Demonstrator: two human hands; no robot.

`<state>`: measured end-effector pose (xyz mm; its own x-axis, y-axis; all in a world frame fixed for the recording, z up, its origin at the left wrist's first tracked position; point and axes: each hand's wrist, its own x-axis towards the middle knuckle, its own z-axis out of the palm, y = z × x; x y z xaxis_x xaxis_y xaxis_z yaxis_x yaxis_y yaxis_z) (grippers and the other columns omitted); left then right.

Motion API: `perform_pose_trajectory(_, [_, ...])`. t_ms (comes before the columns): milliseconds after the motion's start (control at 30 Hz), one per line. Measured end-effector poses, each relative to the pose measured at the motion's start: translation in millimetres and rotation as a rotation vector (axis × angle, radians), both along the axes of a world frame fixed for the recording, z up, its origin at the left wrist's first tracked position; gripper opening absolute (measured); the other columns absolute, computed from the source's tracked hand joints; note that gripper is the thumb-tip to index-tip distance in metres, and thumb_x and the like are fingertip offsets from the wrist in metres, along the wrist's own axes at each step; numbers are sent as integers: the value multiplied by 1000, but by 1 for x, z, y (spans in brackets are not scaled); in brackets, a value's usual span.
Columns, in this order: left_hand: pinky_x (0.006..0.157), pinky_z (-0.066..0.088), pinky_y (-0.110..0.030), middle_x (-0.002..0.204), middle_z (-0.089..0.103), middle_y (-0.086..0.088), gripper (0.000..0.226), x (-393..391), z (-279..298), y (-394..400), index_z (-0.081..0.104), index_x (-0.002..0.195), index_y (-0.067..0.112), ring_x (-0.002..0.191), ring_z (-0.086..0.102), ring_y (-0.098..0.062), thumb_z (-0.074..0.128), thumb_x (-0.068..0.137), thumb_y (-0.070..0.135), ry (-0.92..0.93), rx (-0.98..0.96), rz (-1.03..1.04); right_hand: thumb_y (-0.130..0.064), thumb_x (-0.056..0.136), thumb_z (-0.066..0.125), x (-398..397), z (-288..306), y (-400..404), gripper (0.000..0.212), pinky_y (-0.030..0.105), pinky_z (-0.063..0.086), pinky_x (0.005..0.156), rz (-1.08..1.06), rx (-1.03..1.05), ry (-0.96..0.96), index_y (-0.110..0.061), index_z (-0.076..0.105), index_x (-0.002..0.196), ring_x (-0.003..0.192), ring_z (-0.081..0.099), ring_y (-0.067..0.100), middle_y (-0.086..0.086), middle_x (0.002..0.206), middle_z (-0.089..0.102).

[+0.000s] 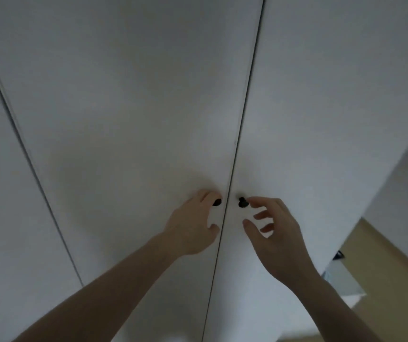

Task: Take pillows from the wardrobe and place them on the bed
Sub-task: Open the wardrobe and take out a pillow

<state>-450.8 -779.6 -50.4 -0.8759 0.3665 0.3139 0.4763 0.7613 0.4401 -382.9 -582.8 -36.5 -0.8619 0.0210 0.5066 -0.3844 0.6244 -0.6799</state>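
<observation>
The wardrobe (124, 107) doors are plain white; both knobs (242, 203) black; the floor (383, 267) tan.

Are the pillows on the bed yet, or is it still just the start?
Just the start. Done: nothing yet; the wardrobe doors are shut, and no pillow or bed is in view. In hand: the left hand is at the left knob, partly covering it, and the right hand is open, its fingertip by the right knob. Left: open the doors, take the pillows out, put them on the bed.
</observation>
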Motion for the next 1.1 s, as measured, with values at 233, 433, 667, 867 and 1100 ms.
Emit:
perform_pose_trajectory(233, [82, 46, -29, 129, 48, 16, 46, 16, 3, 5, 50, 127, 29, 94, 53, -12, 57, 83, 16, -10, 63, 34, -21, 90, 69, 39, 1, 5, 38, 22, 52, 74, -60, -3, -2, -39, 57, 121, 100, 59, 4, -24, 115, 55])
perform_pose_trajectory(433, [79, 53, -34, 118, 51, 21, 39, 75, -7, 4, 53, 115, 34, 88, 58, -10, 57, 80, 20, 61, 143, 84, -20, 89, 70, 60, -5, 15, 38, 22, 54, 73, 46, 13, 17, -41, 57, 118, 100, 61, 4, -24, 115, 56])
perform_pose_trajectory(667, [74, 54, -26, 105, 55, 21, 26, 184, -19, -12, 56, 106, 38, 93, 58, -5, 62, 85, 23, 139, 302, 211, -20, 89, 71, 76, -23, 14, 36, 21, 53, 77, 301, 61, -49, -37, 59, 119, 100, 61, 4, -22, 114, 58])
perform_pose_trajectory(867, [71, 53, -26, 93, 58, 20, 15, 262, -14, -51, 54, 90, 38, 89, 59, -8, 64, 83, 29, 202, 228, 420, -14, 86, 72, 85, -31, -16, 37, 18, 53, 73, 522, 166, -58, -37, 62, 112, 94, 62, 2, -22, 104, 61])
perform_pose_trajectory(1100, [67, 54, -34, 93, 59, 17, 13, 333, -5, -99, 55, 86, 29, 87, 59, -11, 57, 76, 20, 253, 108, 790, -21, 85, 72, 94, -32, -59, 30, 23, 51, 79, 693, 191, -70, -36, 64, 110, 94, 60, 3, -24, 106, 60])
